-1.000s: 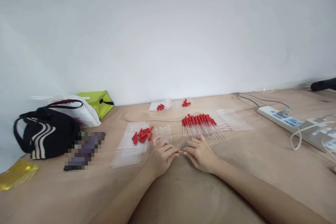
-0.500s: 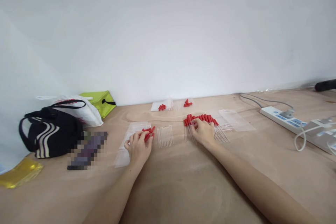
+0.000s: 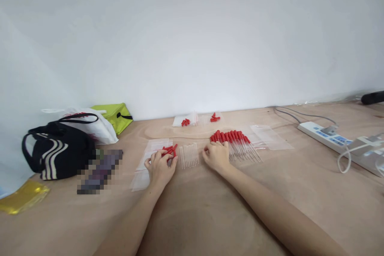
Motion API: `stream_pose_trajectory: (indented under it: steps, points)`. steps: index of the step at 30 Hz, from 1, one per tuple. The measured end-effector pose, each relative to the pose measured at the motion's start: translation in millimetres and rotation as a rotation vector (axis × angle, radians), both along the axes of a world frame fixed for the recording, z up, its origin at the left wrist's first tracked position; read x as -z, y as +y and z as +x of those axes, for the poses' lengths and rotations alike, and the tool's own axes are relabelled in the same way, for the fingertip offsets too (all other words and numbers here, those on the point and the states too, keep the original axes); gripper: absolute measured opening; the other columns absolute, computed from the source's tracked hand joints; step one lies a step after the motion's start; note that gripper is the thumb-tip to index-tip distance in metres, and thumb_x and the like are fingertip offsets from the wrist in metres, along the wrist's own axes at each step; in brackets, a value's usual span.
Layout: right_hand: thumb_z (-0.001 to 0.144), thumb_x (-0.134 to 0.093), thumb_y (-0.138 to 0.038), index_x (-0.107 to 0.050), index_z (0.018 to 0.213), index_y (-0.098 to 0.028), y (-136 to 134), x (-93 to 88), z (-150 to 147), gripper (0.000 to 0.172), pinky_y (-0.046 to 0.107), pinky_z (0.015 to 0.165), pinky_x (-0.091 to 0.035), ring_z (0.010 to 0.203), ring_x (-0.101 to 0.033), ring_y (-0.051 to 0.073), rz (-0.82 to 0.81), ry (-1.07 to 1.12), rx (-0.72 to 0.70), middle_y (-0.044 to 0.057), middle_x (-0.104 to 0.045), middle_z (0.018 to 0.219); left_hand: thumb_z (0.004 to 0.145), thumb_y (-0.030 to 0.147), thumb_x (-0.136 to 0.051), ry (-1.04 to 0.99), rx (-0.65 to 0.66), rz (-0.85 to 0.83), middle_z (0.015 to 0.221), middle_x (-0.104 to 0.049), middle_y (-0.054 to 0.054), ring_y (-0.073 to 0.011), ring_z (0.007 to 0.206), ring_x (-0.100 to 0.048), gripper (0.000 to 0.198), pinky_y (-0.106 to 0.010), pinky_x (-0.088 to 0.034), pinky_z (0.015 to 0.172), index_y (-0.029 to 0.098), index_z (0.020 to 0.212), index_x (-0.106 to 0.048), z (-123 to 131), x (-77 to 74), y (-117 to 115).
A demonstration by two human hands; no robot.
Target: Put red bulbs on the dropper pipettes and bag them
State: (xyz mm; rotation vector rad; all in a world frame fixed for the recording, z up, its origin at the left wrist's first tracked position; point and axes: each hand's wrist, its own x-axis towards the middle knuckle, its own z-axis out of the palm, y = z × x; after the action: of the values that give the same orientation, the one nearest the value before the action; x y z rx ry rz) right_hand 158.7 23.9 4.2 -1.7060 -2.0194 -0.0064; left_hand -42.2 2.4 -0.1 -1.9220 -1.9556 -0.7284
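Observation:
My left hand rests on a clear plastic bag, its fingers curled over a small pile of red rubber caps. A row of bare clear tubes lies just right of it. My right hand lies knuckles up between those tubes and a row of finished droppers with red caps. Its fingers are curled toward the tubes, and what they hold, if anything, is hidden.
Black striped bag, white bag and green pouch sit at the left, with a yellow packet near the edge. More red caps lie by the wall. Power strips and cables run along the right.
Both hands left the spot in front of me where they met. The left went to the red caps. The right reached the dropper row, then slid left toward the clear tubes.

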Motion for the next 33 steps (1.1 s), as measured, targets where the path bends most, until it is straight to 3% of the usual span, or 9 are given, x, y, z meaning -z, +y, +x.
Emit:
stream_pose_trajectory:
  steps: [7, 13, 16, 22, 25, 28, 33]
  points:
    - [0.077, -0.044, -0.031, -0.066, 0.076, -0.014, 12, -4.3, -36, 0.027, 0.038, 0.074, -0.025, 0.076, -0.057, 0.023, -0.201, -0.016, 0.113, 0.013, -0.066, 0.078, 0.067, 0.020, -0.057, -0.085, 0.100, 0.100, 0.085, -0.064, -0.004, -0.0254, 0.087, -0.055, 0.004, -0.041, -0.033, 0.077, 0.020, 0.071, -0.057, 2, -0.1, -2]
    - [0.080, -0.041, -0.032, -0.065, 0.073, -0.012, 14, -7.3, -42, 0.033, 0.040, 0.074, -0.026, 0.073, -0.058, 0.025, -0.205, -0.024, 0.106, 0.015, -0.066, 0.075, 0.066, 0.013, -0.049, -0.244, 0.436, 0.099, 0.080, -0.063, -0.004, -0.0188, 0.080, -0.060, 0.008, -0.032, -0.045, 0.073, 0.020, 0.063, -0.047, 10, 2.5, -6]
    - [0.079, -0.042, -0.027, -0.064, 0.078, -0.011, 8, -7.1, -39, 0.027, 0.039, 0.075, -0.025, 0.080, -0.056, 0.026, -0.179, -0.038, 0.078, 0.016, -0.065, 0.082, 0.067, 0.013, -0.047, -0.267, 0.520, 0.077, 0.080, -0.063, -0.003, -0.0166, 0.078, -0.060, 0.008, -0.028, -0.047, 0.071, 0.020, 0.063, -0.047, 19, 3.7, -13]
    - [0.084, -0.035, -0.021, -0.055, 0.081, -0.012, -16, 10.7, 3, 0.022, 0.035, 0.072, -0.025, 0.079, -0.054, 0.022, 0.108, 0.053, -0.100, 0.011, -0.063, 0.082, 0.070, 0.010, -0.044, -0.250, 0.623, 0.028, 0.086, -0.065, -0.004, -0.0170, 0.080, -0.060, 0.033, -0.030, -0.048, 0.073, 0.018, 0.100, -0.056, 34, 6.0, -25]
    - [0.086, -0.032, -0.018, -0.052, 0.083, -0.015, -30, 24.0, 36, 0.020, 0.032, 0.073, -0.026, 0.070, -0.053, 0.016, 0.172, 0.164, -0.281, 0.005, -0.062, 0.076, 0.075, 0.013, -0.045, -0.238, 0.643, -0.016, 0.086, -0.067, -0.004, -0.0173, 0.080, -0.061, 0.026, -0.031, -0.047, 0.073, 0.019, 0.097, -0.059, 39, 7.4, -25]
    - [0.087, -0.033, -0.017, -0.052, 0.096, -0.018, -43, 30.7, 60, 0.021, 0.032, 0.074, -0.026, 0.074, -0.054, 0.015, 0.170, 0.200, -0.396, 0.005, -0.062, 0.083, 0.080, 0.023, -0.048, -0.249, 0.646, -0.041, 0.080, -0.068, -0.002, -0.0170, 0.075, -0.061, 0.015, -0.032, -0.045, 0.072, 0.020, 0.088, -0.061, 44, 7.6, -23]
    - [0.087, -0.034, -0.015, -0.056, 0.098, -0.021, -51, 27.3, 65, 0.026, 0.033, 0.076, -0.026, 0.076, -0.054, 0.015, 0.116, 0.217, -0.464, 0.004, -0.063, 0.086, 0.083, 0.026, -0.047, -0.273, 0.653, -0.109, 0.079, -0.068, 0.000, -0.0160, 0.073, -0.061, 0.014, -0.030, -0.044, 0.070, 0.021, 0.084, -0.060, 54, 5.1, -25]
